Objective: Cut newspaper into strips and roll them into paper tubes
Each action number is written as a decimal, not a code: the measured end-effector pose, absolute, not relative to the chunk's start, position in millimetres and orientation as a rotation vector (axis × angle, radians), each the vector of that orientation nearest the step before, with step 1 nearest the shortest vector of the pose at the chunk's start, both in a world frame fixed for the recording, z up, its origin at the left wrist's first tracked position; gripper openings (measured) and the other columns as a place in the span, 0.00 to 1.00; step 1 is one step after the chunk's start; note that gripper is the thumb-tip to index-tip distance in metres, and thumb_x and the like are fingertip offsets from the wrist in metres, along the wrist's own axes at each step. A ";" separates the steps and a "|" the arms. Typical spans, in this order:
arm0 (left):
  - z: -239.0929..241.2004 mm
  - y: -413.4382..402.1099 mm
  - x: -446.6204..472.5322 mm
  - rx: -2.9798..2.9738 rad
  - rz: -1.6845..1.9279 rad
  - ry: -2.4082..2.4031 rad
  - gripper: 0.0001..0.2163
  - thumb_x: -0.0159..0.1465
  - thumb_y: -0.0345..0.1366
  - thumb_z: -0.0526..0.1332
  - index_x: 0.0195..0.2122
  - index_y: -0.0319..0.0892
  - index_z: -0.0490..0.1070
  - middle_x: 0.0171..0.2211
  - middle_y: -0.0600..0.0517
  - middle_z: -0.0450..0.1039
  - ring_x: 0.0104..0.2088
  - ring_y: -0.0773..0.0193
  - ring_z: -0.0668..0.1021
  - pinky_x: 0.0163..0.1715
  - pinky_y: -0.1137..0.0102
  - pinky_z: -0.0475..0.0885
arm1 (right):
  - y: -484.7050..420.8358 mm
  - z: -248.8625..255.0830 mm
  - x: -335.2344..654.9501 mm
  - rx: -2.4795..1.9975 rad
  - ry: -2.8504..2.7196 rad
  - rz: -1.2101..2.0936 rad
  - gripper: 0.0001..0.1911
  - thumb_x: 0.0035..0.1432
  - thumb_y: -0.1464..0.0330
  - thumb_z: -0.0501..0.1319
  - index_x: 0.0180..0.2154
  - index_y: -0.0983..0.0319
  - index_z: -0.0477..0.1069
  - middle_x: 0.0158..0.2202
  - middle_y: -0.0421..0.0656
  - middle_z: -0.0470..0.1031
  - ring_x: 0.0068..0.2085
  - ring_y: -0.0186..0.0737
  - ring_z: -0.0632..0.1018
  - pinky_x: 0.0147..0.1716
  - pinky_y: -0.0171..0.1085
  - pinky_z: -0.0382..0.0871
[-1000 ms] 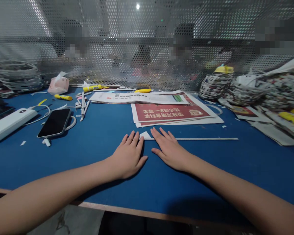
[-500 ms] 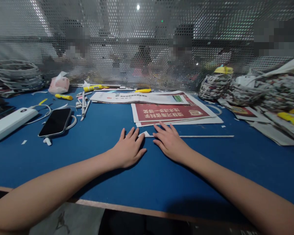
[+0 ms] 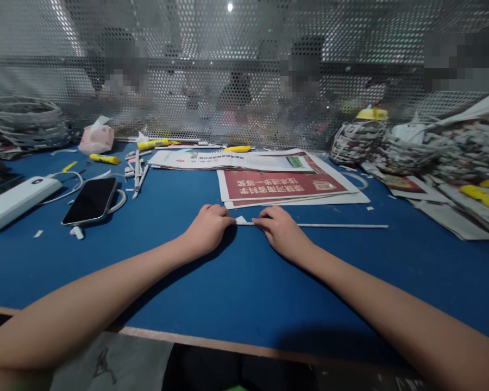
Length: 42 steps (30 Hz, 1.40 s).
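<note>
A thin rolled paper stick (image 3: 342,225) lies across the blue table, with a small loose paper corner sticking up near its left end. My left hand (image 3: 209,228) pinches that end between thumb and fingers. A short way to the right, my right hand (image 3: 283,231) has its fingers closed on the same stick, and the loose corner shows between the two hands. Beyond the stick's far side are flat newspaper sheets (image 3: 277,184) with a red printed panel, and a folded white newspaper strip (image 3: 212,161) rests on them.
To the left lie a phone (image 3: 90,201), a white power bank (image 3: 22,202) and an earbud (image 3: 77,232). Glue sticks (image 3: 152,144) and paper rolls (image 3: 137,174) sit behind. Woven paper baskets (image 3: 356,142) stand right, another basket (image 3: 22,122) left, before a perforated metal screen (image 3: 212,98).
Both hands were spread flat over the stick; now their fingers have curled in and pinch it. The stick has stayed in nearly the same place.
</note>
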<state>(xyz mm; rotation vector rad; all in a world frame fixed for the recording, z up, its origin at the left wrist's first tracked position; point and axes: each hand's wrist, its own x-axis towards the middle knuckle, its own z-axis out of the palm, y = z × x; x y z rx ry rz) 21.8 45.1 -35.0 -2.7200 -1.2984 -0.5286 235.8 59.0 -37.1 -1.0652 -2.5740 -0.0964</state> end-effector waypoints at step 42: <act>-31.5 14.1 29.2 -2.769 -0.480 -1.113 0.11 0.65 0.30 0.50 0.38 0.40 0.73 0.29 0.50 0.67 0.32 0.62 0.67 0.35 0.66 0.58 | 58.4 7.8 219.2 -1.172 -2.707 -0.290 0.13 0.59 0.67 0.50 0.38 0.64 0.71 0.40 0.49 0.72 0.43 0.44 0.70 0.43 0.43 0.59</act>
